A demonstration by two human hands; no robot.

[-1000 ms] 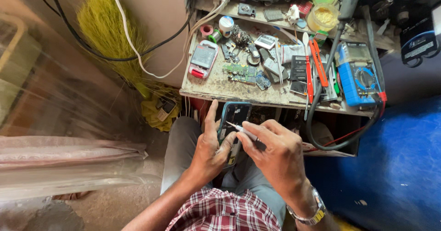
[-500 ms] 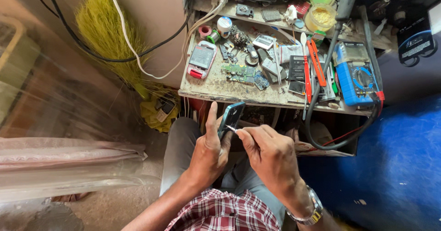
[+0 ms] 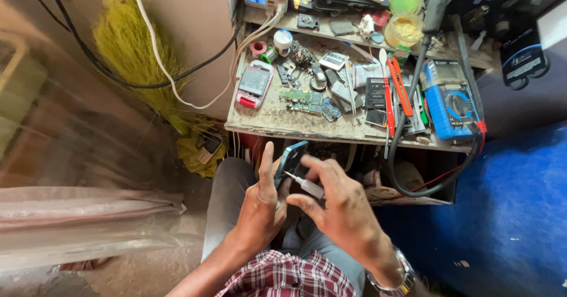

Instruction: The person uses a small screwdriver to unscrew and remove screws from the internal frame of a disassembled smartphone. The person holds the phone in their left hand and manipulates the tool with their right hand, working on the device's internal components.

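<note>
My left hand (image 3: 263, 205) grips a dark mobile phone (image 3: 290, 160), turned nearly edge-on above my lap, thumb up along its side. My right hand (image 3: 342, 208) pinches a small clear tube with a thin needle tip (image 3: 306, 184). The tip points left and touches the phone's lower edge. Both hands sit just below the front edge of a cluttered wooden workbench (image 3: 277, 124). A metal wristwatch (image 3: 396, 276) shows on my right wrist.
The bench holds a green circuit board (image 3: 307, 100), a phone in a pink frame (image 3: 254, 84), red tweezers (image 3: 398, 84), a blue multimeter (image 3: 452, 99) with a black cable (image 3: 407, 114), and several small parts. A broom (image 3: 136, 55) leans left. Blue floor lies to the right.
The phone has turned from nearly face-up to edge-on in my left hand. My right hand has kept the tube's tip against it.
</note>
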